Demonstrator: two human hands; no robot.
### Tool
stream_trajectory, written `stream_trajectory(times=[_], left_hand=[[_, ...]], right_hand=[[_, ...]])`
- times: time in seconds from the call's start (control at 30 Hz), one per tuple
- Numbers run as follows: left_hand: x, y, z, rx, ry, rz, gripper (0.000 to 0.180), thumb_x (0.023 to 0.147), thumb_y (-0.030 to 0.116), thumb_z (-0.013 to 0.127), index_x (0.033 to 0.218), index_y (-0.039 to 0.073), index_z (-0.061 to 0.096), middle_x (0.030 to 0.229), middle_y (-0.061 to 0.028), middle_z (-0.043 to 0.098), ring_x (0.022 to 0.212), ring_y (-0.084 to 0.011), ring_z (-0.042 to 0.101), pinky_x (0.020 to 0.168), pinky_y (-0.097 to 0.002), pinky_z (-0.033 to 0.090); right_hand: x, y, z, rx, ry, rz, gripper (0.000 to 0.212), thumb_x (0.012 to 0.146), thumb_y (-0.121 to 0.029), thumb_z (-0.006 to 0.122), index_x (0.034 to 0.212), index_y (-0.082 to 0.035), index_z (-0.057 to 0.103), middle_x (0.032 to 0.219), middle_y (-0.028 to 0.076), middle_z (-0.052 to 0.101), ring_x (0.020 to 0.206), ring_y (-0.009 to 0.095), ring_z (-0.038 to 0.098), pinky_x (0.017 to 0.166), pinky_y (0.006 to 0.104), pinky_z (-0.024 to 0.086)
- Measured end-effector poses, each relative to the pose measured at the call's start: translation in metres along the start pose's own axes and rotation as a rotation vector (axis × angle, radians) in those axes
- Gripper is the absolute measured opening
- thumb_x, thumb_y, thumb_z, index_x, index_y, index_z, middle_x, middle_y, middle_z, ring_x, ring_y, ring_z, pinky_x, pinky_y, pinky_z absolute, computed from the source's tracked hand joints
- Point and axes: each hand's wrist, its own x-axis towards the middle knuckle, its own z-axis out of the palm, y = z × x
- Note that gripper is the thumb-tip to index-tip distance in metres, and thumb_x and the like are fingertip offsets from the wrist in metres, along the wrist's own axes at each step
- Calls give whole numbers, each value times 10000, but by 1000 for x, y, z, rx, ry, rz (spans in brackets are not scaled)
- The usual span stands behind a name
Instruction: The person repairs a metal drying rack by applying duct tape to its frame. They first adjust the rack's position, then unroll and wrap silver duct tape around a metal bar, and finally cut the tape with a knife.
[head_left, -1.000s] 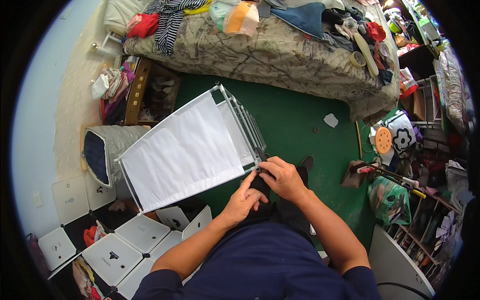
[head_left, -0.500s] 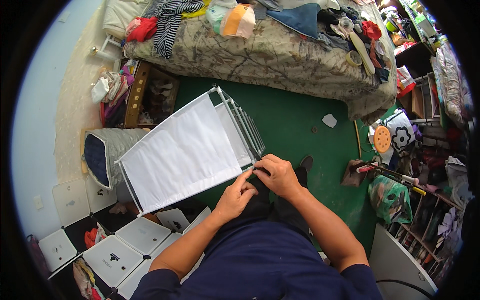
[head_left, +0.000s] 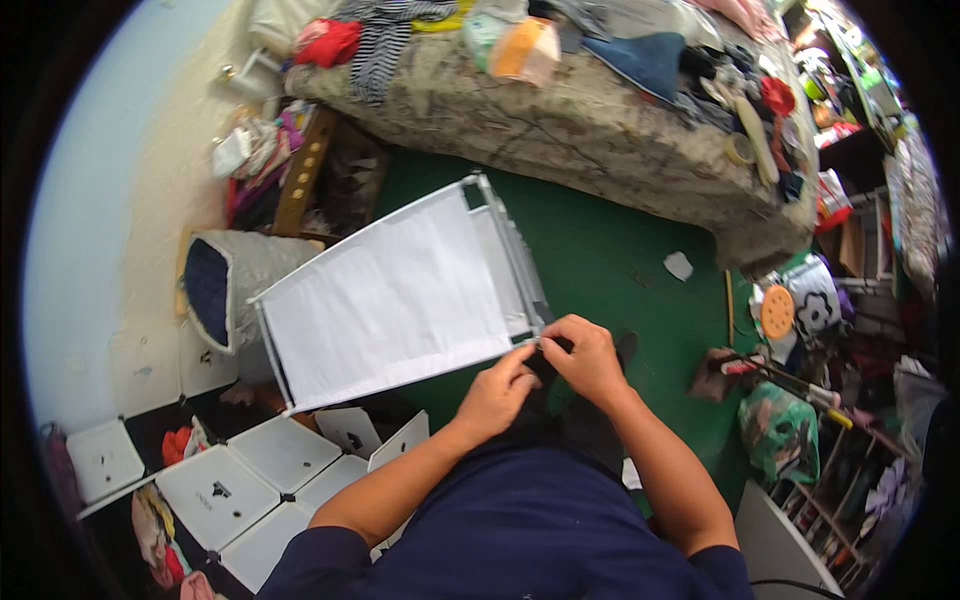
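A rack of thin pale tubes (head_left: pixel 541 318) stands tilted in front of me, with white fabric (head_left: pixel 390 300) stretched over its upper side. At its near right corner both hands meet. My left hand (head_left: pixel 497 396) has its index finger stretched along the corner and its other fingers curled in by the tube. From the right, my right hand (head_left: pixel 585 358) pinches at the same corner, thumb and fingers pressed together. What lies between those fingertips is too small to make out. More tubes run down the rack's right side, blurred.
A bed (head_left: pixel 640 170) heaped with clothes spans the back. White panel boxes (head_left: pixel 285 450) stand at the lower left, beside a grey padded bag (head_left: pixel 235 285). On the right are a green plastic bag (head_left: pixel 780 435) and crowded shelves. A white scrap (head_left: pixel 679 265) lies on the green floor.
The whole view has shifted, with the rack and both hands now slightly further right in the picture. Both hands stay at the same corner; my right fingers have shifted slightly there.
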Motion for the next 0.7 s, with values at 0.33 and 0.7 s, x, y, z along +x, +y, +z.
stream_trajectory(times=[0.33, 0.7], left_hand=[[8, 7, -14, 118, 81, 127, 319, 1046, 96, 579, 1343, -15, 603, 1029, -197, 754, 974, -273, 748, 879, -379, 557], [44, 44, 13, 773, 285, 241, 545, 892, 396, 798, 1193, 24, 537, 1024, -180, 680, 934, -368, 690, 692, -458, 538]], right_hand=[[-5, 5, 12, 54, 28, 46, 57, 866, -47, 749, 899, -3, 732, 865, 117, 717, 737, 233, 710, 685, 340, 564], [-46, 51, -12, 172, 93, 184, 81, 934, -60, 726, 937, 19, 745, 842, 96, 708, 708, 161, 686, 649, 300, 531]])
